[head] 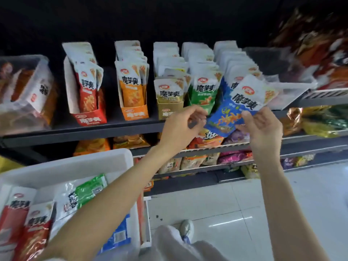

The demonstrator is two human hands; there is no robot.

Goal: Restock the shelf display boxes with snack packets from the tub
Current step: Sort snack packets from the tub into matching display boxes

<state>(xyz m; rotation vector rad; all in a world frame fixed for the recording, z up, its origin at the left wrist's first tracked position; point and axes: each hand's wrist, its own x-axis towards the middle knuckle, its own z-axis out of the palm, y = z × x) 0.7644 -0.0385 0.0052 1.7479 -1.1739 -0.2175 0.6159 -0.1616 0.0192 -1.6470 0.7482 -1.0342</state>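
A blue-and-white snack packet (pixel 237 108) is held tilted in front of the shelf, pinched by my right hand (pixel 261 129) at its lower right. My left hand (pixel 180 127) is curled just left of the packet's lower corner; whether it touches the packet I cannot tell. Behind stand display boxes in a row: red (pixel 88 117), orange (pixel 134 113), tan (pixel 169 108), green (pixel 202 102), each with upright packets. The blue row's box is hidden by the packet. The white tub (pixel 75 166) at lower left holds red, green and blue packets.
A clear plastic bin (pixel 24 87) with orange packets sits at the shelf's left end, another clear bin (pixel 286 85) at the right. Lower shelves (pixel 207 147) carry other snack bags. White tiled floor (pixel 244 213) and my shoe lie below.
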